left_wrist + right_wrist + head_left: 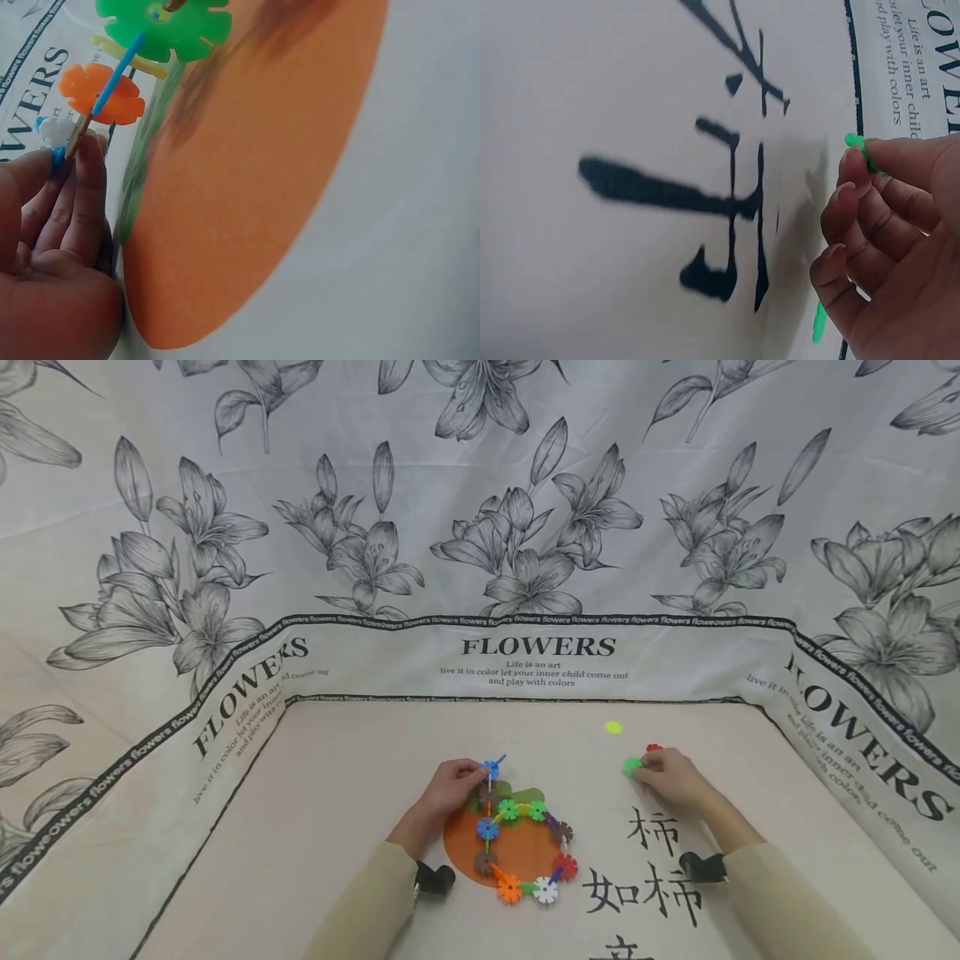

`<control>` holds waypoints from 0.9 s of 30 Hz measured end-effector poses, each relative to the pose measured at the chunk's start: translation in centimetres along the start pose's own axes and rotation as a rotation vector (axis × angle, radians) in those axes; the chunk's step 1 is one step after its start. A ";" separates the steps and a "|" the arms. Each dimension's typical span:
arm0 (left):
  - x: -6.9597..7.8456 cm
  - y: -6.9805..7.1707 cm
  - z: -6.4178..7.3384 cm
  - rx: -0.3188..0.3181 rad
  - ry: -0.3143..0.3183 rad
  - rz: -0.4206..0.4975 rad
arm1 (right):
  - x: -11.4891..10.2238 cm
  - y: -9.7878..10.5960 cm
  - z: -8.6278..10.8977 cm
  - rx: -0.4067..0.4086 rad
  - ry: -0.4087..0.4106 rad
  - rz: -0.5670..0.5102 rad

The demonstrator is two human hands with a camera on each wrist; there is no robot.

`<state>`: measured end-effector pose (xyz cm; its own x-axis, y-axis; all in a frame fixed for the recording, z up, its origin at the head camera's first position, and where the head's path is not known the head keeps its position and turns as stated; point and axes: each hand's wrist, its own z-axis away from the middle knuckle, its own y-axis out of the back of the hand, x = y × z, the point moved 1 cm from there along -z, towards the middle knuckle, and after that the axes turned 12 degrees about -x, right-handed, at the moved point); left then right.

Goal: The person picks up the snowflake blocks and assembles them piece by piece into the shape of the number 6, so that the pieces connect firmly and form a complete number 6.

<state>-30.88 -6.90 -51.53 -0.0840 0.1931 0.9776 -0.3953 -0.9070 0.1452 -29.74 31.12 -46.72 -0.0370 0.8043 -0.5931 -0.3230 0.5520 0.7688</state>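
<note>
A chain of interlocking plastic snowflake discs [509, 888], in several colours, hangs in a ring below my left hand [453, 785]. Thumb and fingertips of that hand pinch the chain's upper end, by a blue snowflake disc [491, 769]. The left wrist view shows an orange disc [112, 94] and a green disc [180, 30] just beyond the fingertips. Over on the right, my right hand [675, 779] pinches a green snowflake disc [632, 766] between thumb and index finger; its other fingers curl in loosely. A red disc [654, 747] shows just behind this hand.
A yellow disc [613, 727] lies farther back on the pale tabletop cloth [360, 743]. Printed on the cloth are an orange fruit [461, 852] and black characters [652, 831]. Flower-patterned fabric [532, 660] borders the back and both sides.
</note>
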 end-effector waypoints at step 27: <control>0.2 -0.2 -0.1 -0.042 0.012 -0.001 | -11.6 -5.5 -4.5 -0.162 0.348 -0.375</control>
<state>-30.93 -6.64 -51.43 -0.0940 0.1989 0.9755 -0.4336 -0.8902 0.1397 -31.80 17.77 -45.09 -0.1934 0.4229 -0.8853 -0.5150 0.7243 0.4585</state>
